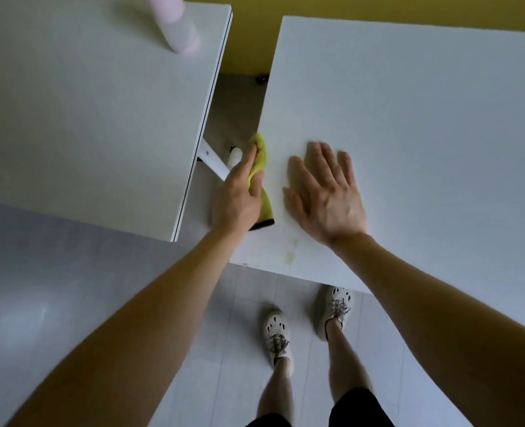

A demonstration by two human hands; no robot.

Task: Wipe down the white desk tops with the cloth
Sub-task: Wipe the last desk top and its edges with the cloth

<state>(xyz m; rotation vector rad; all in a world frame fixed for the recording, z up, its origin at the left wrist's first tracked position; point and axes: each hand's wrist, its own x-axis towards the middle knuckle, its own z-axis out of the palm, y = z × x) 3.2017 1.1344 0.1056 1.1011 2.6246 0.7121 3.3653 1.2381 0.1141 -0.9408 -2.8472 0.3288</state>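
1. Seen from above, two smooth, flat white tabletops fill most of the view: the left tabletop (85,118) and the right tabletop (424,134). Both are rectangular with thin, straight edges. A narrow gap sets them apart, and both are cut off by the frame.
2. One cloth (262,155), yellow-green, soft and crumpled, has a dark band along its near hem. It is draped over the left edge of the right tabletop, at the gap.
3. The left hand (236,201) grasps the cloth. One of its fingers (250,157) and the thumb press into the fabric; the other fingers are hidden behind the hand.
4. The right hand (326,192) lies palm down on the right tabletop, just beside the cloth. Its fingers (326,155) are straight, spread and released, holding nothing. The fingertips are blurred.
5. A few faint yellowish marks (290,257) show on the right tabletop near its front edge.
6. One pale pink cylinder (178,26) with a rounded end stands on the left tabletop. It is blurred and cut off at the top edge, so what it is cannot be told.
7. In the gap, one white metal brace (213,160) shows under the left tabletop. A yellow wall (255,35) lies beyond.
8. Below, two pale lace-up shoes (276,334) with dark oval holes stand on a pale grey tiled floor (239,318). Two bare forearms reach in from the bottom corners, and black shorts are cut off at the bottom edge.
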